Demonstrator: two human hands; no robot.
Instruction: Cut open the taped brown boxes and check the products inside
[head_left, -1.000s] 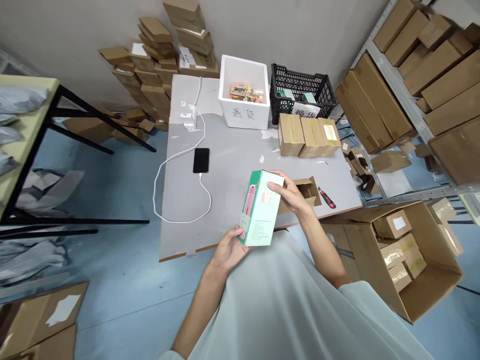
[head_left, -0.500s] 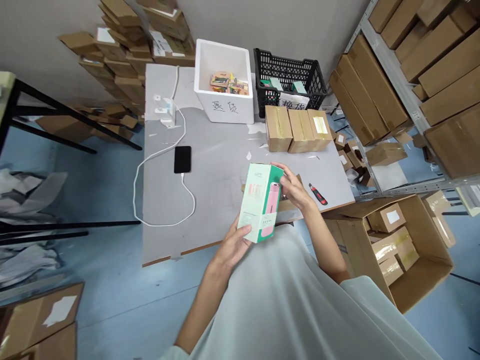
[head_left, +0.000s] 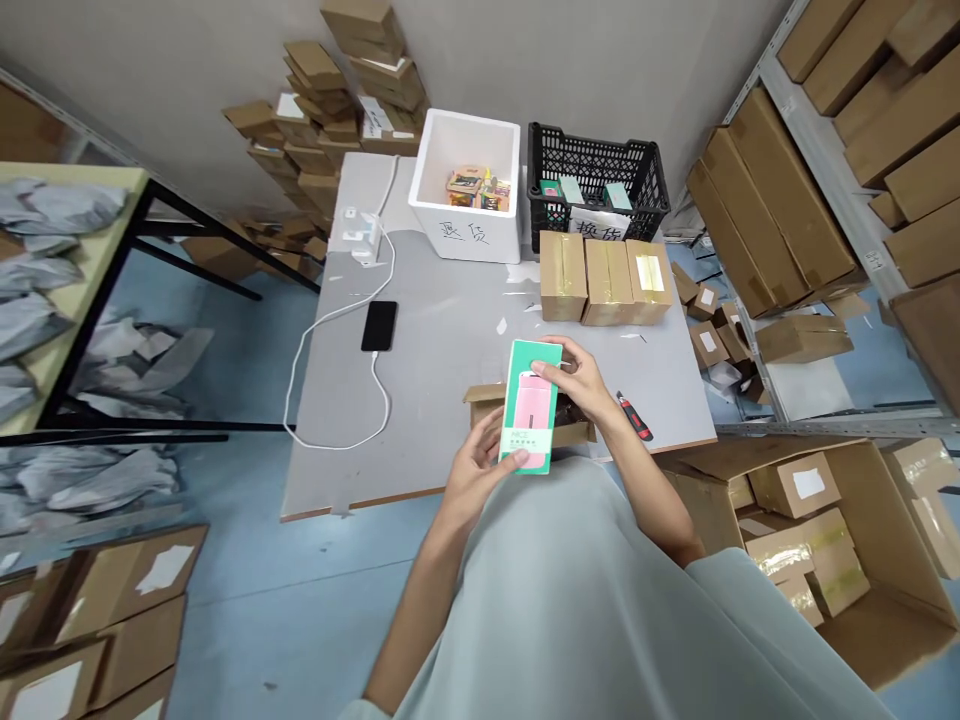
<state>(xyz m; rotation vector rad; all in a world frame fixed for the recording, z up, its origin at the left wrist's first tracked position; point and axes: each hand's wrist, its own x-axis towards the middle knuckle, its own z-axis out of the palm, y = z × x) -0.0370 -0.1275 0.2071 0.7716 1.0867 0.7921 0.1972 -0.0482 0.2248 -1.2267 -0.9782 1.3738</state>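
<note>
A green product box (head_left: pixel 534 405) with a pink device printed on its front is held upright between my two hands above the table's front edge. My left hand (head_left: pixel 480 465) grips its lower left side, thumb across the bottom of the front. On the upper right, my right hand (head_left: pixel 576 378) holds the box with its thumb on the front face. Behind it, an open cardboard carton (head_left: pixel 487 400) lies on the table, mostly hidden, with something dark inside. A red and black box cutter (head_left: pixel 635 416) rests to the right of my right hand.
Along the table's back stand a white foam bin (head_left: pixel 465 235) with small packets, a black crate (head_left: pixel 600 160) with green boxes, and three taped cartons (head_left: pixel 607 280). A charging phone (head_left: pixel 379 326) lies left. A large carton (head_left: pixel 885 500) of boxes is at right, below shelving.
The product box has been turned so its green front faces me; earlier its pale side panel showed too. My right thumb is now on the front. The view has shifted a little.
</note>
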